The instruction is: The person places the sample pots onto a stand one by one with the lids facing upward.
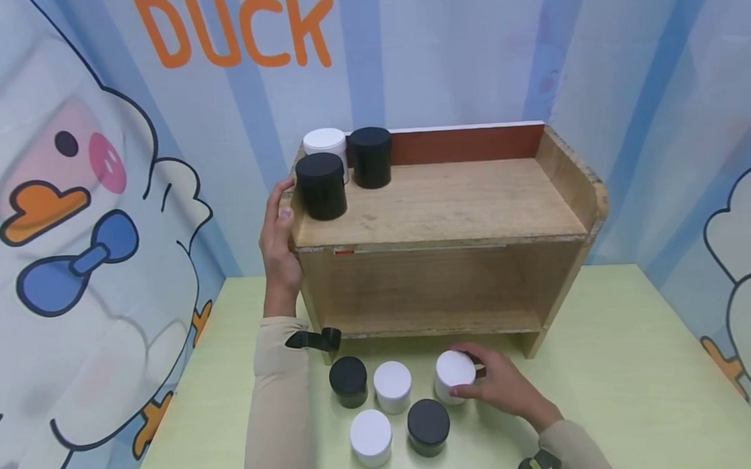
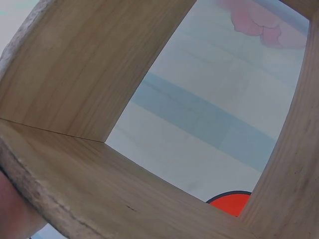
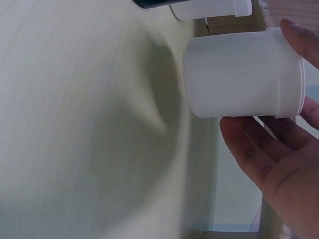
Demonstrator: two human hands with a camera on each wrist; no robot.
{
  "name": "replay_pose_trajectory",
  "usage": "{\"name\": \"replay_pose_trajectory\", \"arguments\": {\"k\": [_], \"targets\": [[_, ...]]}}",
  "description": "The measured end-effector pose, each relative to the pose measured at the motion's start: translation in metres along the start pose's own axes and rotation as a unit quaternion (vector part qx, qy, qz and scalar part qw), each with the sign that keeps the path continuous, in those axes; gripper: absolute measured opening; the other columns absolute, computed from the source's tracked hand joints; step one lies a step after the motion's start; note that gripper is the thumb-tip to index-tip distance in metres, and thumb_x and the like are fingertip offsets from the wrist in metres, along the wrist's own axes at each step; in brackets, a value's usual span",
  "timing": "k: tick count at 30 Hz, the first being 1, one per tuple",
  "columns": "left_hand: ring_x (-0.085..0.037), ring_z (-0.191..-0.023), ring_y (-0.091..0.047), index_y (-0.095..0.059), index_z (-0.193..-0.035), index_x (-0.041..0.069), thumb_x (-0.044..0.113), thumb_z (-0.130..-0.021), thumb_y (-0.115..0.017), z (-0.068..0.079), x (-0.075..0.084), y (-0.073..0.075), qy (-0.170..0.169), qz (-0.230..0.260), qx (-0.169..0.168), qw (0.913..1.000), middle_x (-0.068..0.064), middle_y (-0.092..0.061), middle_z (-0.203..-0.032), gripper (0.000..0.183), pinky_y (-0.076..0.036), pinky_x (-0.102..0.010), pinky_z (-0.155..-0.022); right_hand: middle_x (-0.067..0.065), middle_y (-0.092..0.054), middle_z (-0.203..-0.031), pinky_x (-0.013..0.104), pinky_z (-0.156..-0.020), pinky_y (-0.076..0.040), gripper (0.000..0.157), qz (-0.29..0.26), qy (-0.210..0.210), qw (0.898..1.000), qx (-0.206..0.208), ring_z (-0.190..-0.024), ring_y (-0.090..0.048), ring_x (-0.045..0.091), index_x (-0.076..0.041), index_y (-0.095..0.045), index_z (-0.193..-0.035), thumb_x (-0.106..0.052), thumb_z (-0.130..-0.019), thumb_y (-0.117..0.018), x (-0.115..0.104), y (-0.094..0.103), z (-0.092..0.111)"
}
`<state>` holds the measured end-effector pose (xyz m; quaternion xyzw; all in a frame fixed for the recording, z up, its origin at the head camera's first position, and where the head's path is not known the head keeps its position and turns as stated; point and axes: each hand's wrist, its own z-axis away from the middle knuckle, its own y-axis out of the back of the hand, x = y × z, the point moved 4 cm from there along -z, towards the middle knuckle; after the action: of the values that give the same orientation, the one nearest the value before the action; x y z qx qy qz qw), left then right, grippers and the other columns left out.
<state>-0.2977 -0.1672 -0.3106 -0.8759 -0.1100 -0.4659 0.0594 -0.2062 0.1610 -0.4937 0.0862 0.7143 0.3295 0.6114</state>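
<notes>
The right hand (image 1: 504, 384) pinches a white jar (image 1: 452, 375); left of it stands a black jar (image 1: 429, 427). The left hand (image 1: 281, 256), unclenched, touches the shelf (image 1: 450, 207).

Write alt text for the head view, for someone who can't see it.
A person's right hand grips a white jar at a pale green table, near two black jars and two white jars. The left hand rests against the side of a wooden shelf with three more jars on top.
</notes>
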Motion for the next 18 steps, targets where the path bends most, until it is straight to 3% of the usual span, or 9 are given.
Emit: {"name": "replay_pose_trajectory", "arguments": {"k": [18], "targets": [[-0.013, -0.151, -0.031, -0.047, -0.148, 0.032, 0.041, -0.098, -0.035, 0.000, -0.001, -0.001, 0.004, 0.001, 0.000, 1.0000, 0.009, -0.043, -0.157, 0.052, -0.016, -0.057, -0.124, 0.009, -0.072, -0.119, 0.027, -0.079, -0.057, 0.062, 0.035, 0.064, 0.997, 0.029, -0.095, -0.065, 0.010, -0.008, -0.064, -0.127, -0.028, -0.074, -0.088, -0.037, 0.016, 0.002]]}}
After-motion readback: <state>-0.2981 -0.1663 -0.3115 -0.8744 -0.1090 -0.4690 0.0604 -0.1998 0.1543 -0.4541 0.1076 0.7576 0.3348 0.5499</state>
